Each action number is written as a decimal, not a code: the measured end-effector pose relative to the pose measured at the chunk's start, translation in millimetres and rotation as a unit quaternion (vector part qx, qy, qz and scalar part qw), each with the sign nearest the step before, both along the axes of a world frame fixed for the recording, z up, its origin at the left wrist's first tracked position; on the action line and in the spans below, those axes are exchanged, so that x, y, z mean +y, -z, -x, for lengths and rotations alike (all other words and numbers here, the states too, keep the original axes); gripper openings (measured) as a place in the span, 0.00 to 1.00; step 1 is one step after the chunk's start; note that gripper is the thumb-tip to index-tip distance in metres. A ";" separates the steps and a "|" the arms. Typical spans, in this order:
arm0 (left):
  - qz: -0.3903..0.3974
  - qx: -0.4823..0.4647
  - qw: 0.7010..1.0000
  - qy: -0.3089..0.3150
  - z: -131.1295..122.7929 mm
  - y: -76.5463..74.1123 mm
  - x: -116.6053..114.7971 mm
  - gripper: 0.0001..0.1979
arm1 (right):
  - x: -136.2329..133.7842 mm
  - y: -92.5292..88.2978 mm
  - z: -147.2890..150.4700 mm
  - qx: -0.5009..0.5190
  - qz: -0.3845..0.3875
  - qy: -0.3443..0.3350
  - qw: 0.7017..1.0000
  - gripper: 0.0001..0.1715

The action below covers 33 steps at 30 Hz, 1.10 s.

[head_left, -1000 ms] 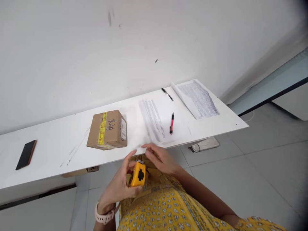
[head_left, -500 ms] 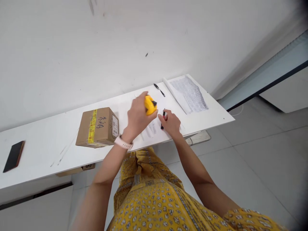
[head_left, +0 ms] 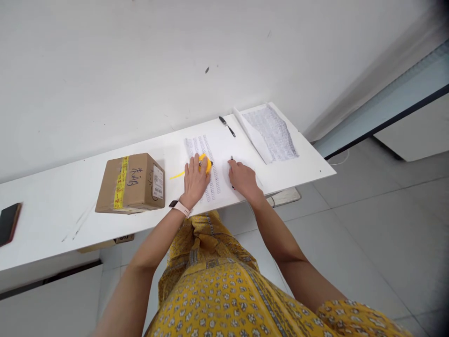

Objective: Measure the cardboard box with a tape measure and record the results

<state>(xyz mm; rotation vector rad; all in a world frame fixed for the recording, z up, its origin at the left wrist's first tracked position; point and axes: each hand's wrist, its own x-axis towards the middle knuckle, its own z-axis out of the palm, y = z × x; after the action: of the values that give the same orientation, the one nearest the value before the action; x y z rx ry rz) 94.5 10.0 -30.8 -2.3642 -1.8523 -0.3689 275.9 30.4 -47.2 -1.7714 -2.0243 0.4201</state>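
My left hand, with a pale watch strap at the wrist, rests over a yellow tape measure with its fingers curved around it. A short yellow blade sticks out to the left of that hand. Under both lies a sheet of paper with columns of small marks. My right hand is closed around a dark pen, whose tip end shows above the fingers and whose middle is hidden. To the left of my left hand sits a taped cardboard box with handwriting and a label.
Another pen lies near the wall, beside a sheaf of written paper at the table's right end. A dark phone-like object lies far left. The narrow white table stands against the wall.
My left hand has come down and left with the tape measure, from above the table onto the paper. A bit of its blade now shows. My right hand still holds the pen, turned palm down.
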 end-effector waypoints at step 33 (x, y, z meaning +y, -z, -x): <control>-0.050 -0.117 0.989 0.075 -10.4 73.1 -116.5 0.21 | -71.9 17.4 20.3 0.382 0.030 0.012 0.924 0.13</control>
<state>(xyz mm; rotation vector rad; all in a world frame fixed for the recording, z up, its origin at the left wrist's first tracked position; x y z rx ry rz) 104.9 -106.5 -103.9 -2.4891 -1.6990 -0.7664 255.6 -41.6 -64.6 -1.3463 -1.4331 0.9929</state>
